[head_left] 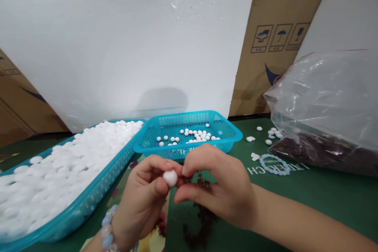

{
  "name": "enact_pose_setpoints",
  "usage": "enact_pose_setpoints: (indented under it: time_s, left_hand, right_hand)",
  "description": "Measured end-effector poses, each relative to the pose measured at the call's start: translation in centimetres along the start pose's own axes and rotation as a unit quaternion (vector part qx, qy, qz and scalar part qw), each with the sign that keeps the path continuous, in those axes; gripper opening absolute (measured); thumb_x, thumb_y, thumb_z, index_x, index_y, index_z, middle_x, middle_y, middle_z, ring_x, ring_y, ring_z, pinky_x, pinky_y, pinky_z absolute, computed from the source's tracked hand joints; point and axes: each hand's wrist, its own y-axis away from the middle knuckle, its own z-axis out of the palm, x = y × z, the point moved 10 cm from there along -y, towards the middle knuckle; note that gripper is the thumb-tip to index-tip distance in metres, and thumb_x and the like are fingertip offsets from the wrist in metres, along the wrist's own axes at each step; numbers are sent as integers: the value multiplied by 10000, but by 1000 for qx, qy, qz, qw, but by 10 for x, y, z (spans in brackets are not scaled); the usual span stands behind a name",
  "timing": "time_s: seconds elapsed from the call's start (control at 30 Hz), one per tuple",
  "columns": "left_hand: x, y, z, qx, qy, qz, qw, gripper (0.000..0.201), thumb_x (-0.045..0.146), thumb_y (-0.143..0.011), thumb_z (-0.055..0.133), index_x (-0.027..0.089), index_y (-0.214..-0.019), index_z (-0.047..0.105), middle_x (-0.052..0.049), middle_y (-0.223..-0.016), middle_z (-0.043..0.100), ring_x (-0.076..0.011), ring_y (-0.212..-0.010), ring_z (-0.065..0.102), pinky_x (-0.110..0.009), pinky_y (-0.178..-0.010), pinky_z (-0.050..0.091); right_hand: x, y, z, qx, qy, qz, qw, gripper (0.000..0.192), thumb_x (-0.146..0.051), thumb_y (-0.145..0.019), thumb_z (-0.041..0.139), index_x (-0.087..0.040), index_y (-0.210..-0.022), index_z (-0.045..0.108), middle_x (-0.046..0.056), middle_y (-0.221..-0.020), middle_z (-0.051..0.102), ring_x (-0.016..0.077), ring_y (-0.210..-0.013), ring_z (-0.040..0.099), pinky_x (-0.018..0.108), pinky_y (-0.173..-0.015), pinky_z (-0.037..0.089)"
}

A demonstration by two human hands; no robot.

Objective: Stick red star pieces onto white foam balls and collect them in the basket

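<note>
My left hand (141, 197) pinches a small white round piece (170, 178) between thumb and fingers, just in front of a small teal basket (227, 136). My right hand (218, 189) is curled close against it, its fingertips touching the white piece from the right. Dark reddish-brown crumbs (202, 220) lie on the green mat below both hands. A bead bracelet (108, 230) circles my left wrist.
A large teal tray (85, 204) heaped with white pieces sits at left. The small basket holds several small white beads. A clear bag of dark material (325, 126) stands at right, with a loose bead bracelet (274, 164) and stray white pieces beside it. A white foam board (124, 47) leans behind.
</note>
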Motion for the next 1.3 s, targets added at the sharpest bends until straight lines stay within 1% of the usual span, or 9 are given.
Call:
enact_pose_setpoints:
  time_s: [0.23, 0.3, 0.43, 0.6, 0.7, 0.8, 0.9, 1.1, 1.3]
  left_hand:
    - [0, 1, -3, 44, -1, -13, 999, 106, 266, -443, 654, 221, -505, 581, 49, -467, 571, -56, -427, 488, -122, -414, 390]
    - [-1, 2, -1, 35, 8, -21, 999, 108, 262, -438, 658, 217, -491, 576, 43, -465, 574, -60, -414, 487, -129, -401, 384]
    - [-6, 7, 7, -21, 47, -43, 998, 123, 254, -416, 671, 227, -475, 566, 54, -441, 559, -53, -399, 477, -126, -386, 372]
    - [-8, 8, 8, -35, 72, -53, 995, 198, 268, -352, 692, 236, -513, 583, 55, -474, 566, -57, -417, 493, -124, -398, 383]
    - [-8, 6, 8, -30, 67, -56, 996, 235, 252, -323, 703, 231, -534, 600, 38, -487, 571, -78, -440, 503, -139, -403, 395]
    - [-8, 4, 5, -15, 59, -56, 997, 196, 222, -356, 698, 223, -529, 607, 32, -478, 565, -81, -446, 498, -142, -396, 395]
    - [-5, 4, 5, -18, 50, -43, 998, 156, 160, -398, 682, 213, -525, 610, 47, -448, 543, -44, -390, 452, -112, -356, 359]
    - [-6, 6, 8, -33, 48, -60, 996, 84, 184, -476, 630, 163, -555, 611, 14, -455, 559, -70, -434, 477, -124, -378, 368]
    - [-13, 4, 2, -9, 57, -76, 995, 72, 193, -484, 622, 166, -536, 579, 21, -453, 547, -67, -422, 476, -128, -382, 374]
  right_hand:
    - [1, 4, 5, -7, -15, 12, 1000, 136, -286, -702, 452, -176, -647, 395, -23, -557, 512, 44, -571, 499, 98, -553, 411]
    - [-1, 5, 6, -9, -21, 13, 1000, 145, -286, -705, 449, -180, -629, 386, -29, -545, 502, 43, -538, 488, 99, -512, 407]
    - [-4, 3, 7, -16, -54, 27, 998, 146, -288, -701, 453, -195, -624, 370, -42, -534, 494, 41, -501, 479, 100, -450, 399]
    - [-10, 1, 4, -8, -44, -3, 999, 139, -307, -690, 460, -190, -724, 393, -21, -598, 521, 57, -589, 500, 116, -547, 426]
    - [-7, 1, 5, -22, -11, -6, 1000, 212, -272, -660, 507, -186, -821, 400, -6, -668, 526, 77, -641, 489, 145, -588, 432]
    - [-3, 0, 9, -51, 30, 1, 998, 202, -243, -665, 504, -192, -844, 425, 2, -675, 501, 88, -621, 480, 164, -555, 442]
    - [-5, 0, 10, -63, 53, -8, 997, 163, -237, -683, 479, -171, -831, 458, 10, -660, 475, 82, -594, 469, 155, -538, 444]
    - [-6, 1, 16, -86, 34, -6, 996, 93, -206, -680, 480, -137, -742, 483, 16, -635, 464, 76, -581, 467, 134, -540, 439]
    - [2, 3, 22, -114, 33, 38, 992, 86, -202, -664, 493, -151, -731, 474, 13, -613, 456, 81, -544, 456, 151, -481, 442]
